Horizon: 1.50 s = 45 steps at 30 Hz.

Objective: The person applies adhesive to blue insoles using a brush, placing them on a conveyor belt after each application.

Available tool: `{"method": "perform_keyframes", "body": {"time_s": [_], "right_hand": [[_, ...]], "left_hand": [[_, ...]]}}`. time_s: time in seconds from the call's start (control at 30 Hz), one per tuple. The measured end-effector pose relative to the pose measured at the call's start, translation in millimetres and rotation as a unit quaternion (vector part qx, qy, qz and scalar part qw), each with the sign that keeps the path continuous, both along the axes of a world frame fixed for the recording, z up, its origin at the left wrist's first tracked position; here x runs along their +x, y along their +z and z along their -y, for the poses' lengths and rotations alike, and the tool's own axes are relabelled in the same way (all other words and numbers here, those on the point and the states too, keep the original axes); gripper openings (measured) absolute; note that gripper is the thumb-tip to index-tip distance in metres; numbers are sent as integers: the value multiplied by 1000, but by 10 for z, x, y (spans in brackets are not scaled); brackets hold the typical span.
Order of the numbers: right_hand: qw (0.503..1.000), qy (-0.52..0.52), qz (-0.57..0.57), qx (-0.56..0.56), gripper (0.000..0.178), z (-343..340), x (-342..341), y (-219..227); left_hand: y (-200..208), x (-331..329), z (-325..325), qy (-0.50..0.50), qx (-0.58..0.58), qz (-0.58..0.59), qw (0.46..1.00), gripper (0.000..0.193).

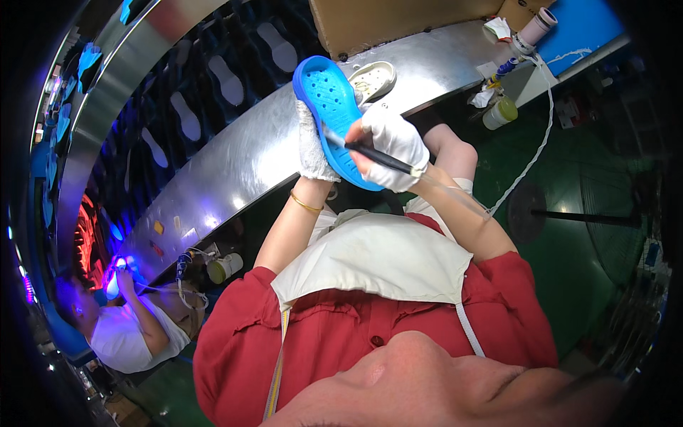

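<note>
My left hand (313,147), in a pale knit glove, is closed on the left side of a bright blue shoe sole (329,94). Small holes dot the sole's toe end, which points away from me. In my right hand (395,148), gloved in white with bare fingertips, is a brush with a black handle (384,157). Its pale bristles rest on or just over the sole's left edge; contact is hard to tell. A thin clear tube runs from the handle's rear along my right forearm. Just beyond the sole, a white perforated shoe (375,80) lies on the metal bench.
The shiny metal bench (263,149) borders a dark conveyor (206,92) carrying several pale soles. A cardboard box (398,25) stands at the back. A white hose (544,142) hangs at the right, near a yellow-green container (500,112). Another person (139,331) works at the lower left.
</note>
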State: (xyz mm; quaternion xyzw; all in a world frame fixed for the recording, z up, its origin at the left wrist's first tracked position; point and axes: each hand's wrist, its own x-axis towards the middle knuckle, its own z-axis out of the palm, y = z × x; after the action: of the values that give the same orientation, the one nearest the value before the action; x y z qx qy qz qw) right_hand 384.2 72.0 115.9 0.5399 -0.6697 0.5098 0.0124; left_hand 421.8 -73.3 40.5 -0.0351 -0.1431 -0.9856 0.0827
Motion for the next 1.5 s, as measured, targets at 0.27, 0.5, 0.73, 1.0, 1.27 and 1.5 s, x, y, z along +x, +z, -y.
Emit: {"method": "perform_keyframes", "body": {"time_s": [0.27, 0.5, 0.73, 1.0, 1.27, 1.5], "right_hand": [[995, 8, -94, -37, 27, 43, 154, 12], [965, 24, 262, -16, 13, -60, -77, 54], [929, 61, 342, -126, 12, 96, 167, -1], [934, 38, 330, -136, 9, 98, 41, -43], [885, 72, 452, -81, 7, 121, 70, 74], [925, 117, 363, -3, 9, 91, 45, -26]], "left_hand": [[147, -4, 228, 76, -49, 57, 994, 68], [220, 106, 217, 55, 21, -27, 998, 74], [299, 155, 31, 42, -28, -36, 998, 86], [472, 167, 137, 10, 74, -111, 991, 80], [687, 235, 216, 17, 66, -114, 991, 85], [677, 209, 301, -4, 9, -116, 993, 87]]}}
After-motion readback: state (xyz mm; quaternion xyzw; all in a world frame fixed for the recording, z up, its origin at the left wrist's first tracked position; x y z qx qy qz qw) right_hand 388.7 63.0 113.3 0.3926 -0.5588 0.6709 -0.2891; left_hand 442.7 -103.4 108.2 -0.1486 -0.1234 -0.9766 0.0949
